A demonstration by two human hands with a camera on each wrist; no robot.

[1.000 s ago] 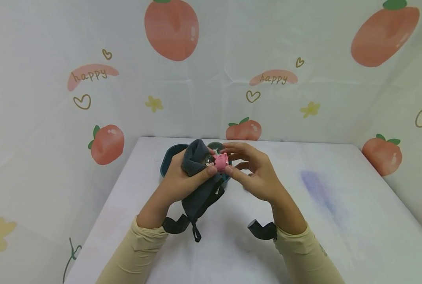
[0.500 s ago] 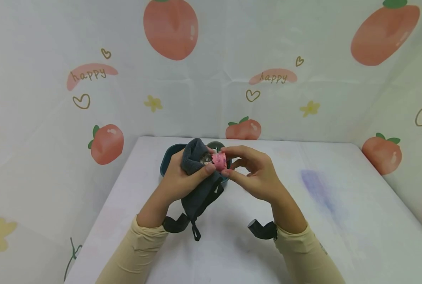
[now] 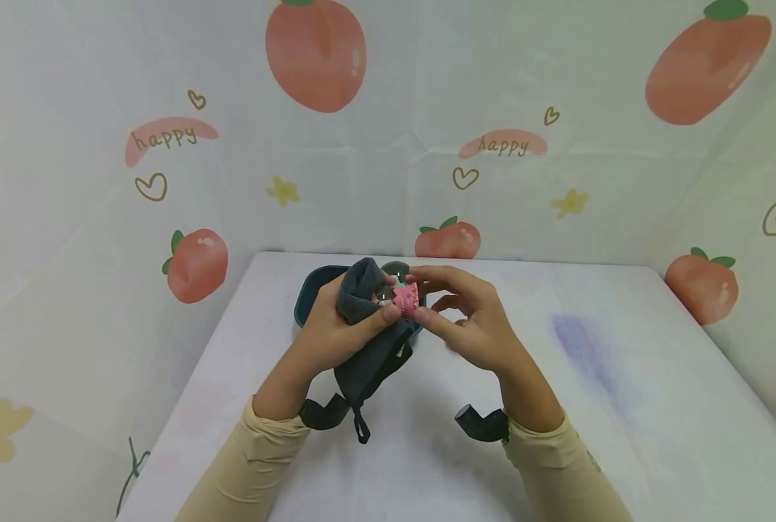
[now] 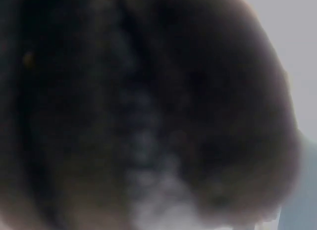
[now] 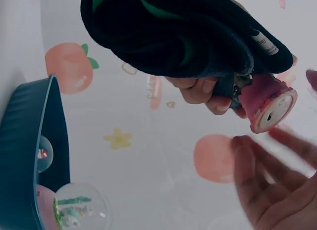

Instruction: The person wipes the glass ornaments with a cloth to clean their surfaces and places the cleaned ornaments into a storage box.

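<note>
In the head view, my left hand (image 3: 332, 326) grips a small snow globe (image 3: 406, 300) with a pink base, wrapped in a dark grey hand towel (image 3: 358, 290). The towel's hanging loop dangles below. The glass dome points left, partly inside the cloth. My right hand (image 3: 469, 319) holds thumb and fingertips at the base's edge. From the right wrist view, the pale underside of the snow globe (image 5: 275, 114) faces the right hand's fingers (image 5: 247, 161). The left wrist view is dark and blurred.
A dark teal bin (image 3: 307, 296) stands behind the hands on the white table (image 3: 525, 449). Inside it are a larger snow globe (image 5: 81, 210) and another small glass globe (image 5: 44, 153). A printed cloth backdrop (image 3: 375, 181) rises behind the table.
The pink base has turned between the hands, showing a different side of its relief. Right-hand fingers have shifted slightly around it; the left hand and towel stay almost in place.
</note>
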